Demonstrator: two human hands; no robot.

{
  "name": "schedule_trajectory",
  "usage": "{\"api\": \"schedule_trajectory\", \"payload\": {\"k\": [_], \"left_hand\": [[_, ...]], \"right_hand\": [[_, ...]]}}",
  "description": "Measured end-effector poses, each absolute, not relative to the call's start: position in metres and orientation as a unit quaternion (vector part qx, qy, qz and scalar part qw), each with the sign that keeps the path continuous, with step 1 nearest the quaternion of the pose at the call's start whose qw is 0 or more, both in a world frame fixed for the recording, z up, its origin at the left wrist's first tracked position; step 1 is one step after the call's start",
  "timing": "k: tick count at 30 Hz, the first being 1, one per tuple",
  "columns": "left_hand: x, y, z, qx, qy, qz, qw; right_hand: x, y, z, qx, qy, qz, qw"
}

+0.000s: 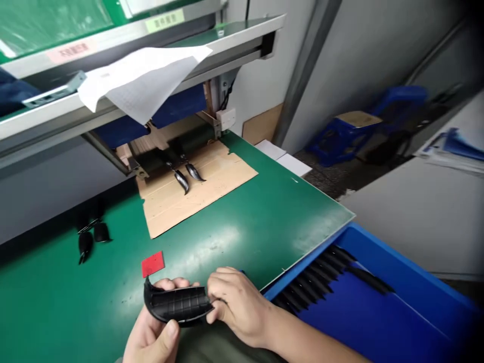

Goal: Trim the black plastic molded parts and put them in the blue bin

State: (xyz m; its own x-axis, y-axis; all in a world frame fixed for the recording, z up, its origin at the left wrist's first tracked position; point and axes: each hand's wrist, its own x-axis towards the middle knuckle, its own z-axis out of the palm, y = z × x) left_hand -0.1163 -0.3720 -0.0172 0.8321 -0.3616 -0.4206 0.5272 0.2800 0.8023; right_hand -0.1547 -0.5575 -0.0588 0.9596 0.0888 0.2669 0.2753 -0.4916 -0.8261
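Observation:
A black curved plastic piece point(177, 304), with a ribbed hollow side facing up and a pointed left tip, lies across my left hand point(153, 335). The thumb and fingers of that hand close around it from below and behind. At the piece's right end, my right hand point(240, 307) is closed, its thumb and finger at the edge. A small dark bit shows between those fingers, too hidden to name. Just beyond the piece, a red square point(153, 263) lies on the green table point(242, 247).
Dark curved pieces lie on a cardboard sheet point(200, 194), and more black pieces point(86, 244) sit at left. A blue bin point(408, 257) at right holds a row of black parts point(313, 277). A metal shelf point(242, 48) with hanging paper point(147, 75) overhangs the table's back.

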Motion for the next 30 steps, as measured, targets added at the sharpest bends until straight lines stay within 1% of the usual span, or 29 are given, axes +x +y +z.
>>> {"api": "schedule_trajectory", "payload": {"k": [2, 3, 8, 11, 14, 17, 20, 22, 24, 27, 30], "left_hand": [[-0.115, -0.373, -0.014, 0.51, 0.071, -0.278, 0.811], [-0.115, -0.373, -0.013, 0.501, 0.068, -0.279, 0.816], [-0.117, -0.37, -0.011, 0.479, 0.057, -0.288, 0.828], [-0.117, -0.369, -0.01, 0.482, 0.055, -0.288, 0.826], [-0.115, -0.367, -0.011, 0.49, 0.046, -0.287, 0.822], [-0.113, -0.366, -0.014, 0.496, 0.035, -0.288, 0.818], [-0.112, -0.365, -0.016, 0.498, 0.032, -0.29, 0.817], [-0.111, -0.366, -0.016, 0.493, 0.027, -0.291, 0.819], [-0.11, -0.366, -0.016, 0.487, 0.025, -0.294, 0.822], [-0.109, -0.365, -0.016, 0.474, 0.038, -0.304, 0.826], [-0.107, -0.363, -0.017, 0.461, 0.047, -0.311, 0.83]], "right_hand": [[-0.154, -0.556, -0.053, -0.846, -0.073, -0.116, 0.516], [-0.154, -0.555, -0.05, -0.85, -0.064, -0.12, 0.508], [-0.156, -0.552, -0.043, -0.906, -0.061, -0.136, 0.397], [-0.156, -0.551, -0.041, -0.924, -0.066, -0.143, 0.347], [-0.153, -0.55, -0.04, -0.935, -0.085, -0.143, 0.314], [-0.151, -0.551, -0.042, -0.938, -0.103, -0.132, 0.304], [-0.147, -0.554, -0.048, -0.929, -0.133, -0.092, 0.333], [-0.146, -0.557, -0.051, -0.905, -0.164, -0.053, 0.389], [-0.144, -0.557, -0.052, -0.868, -0.17, -0.036, 0.465], [-0.145, -0.552, -0.049, -0.819, -0.115, -0.072, 0.557], [-0.146, -0.543, -0.044, -0.803, -0.065, -0.103, 0.584]]}}
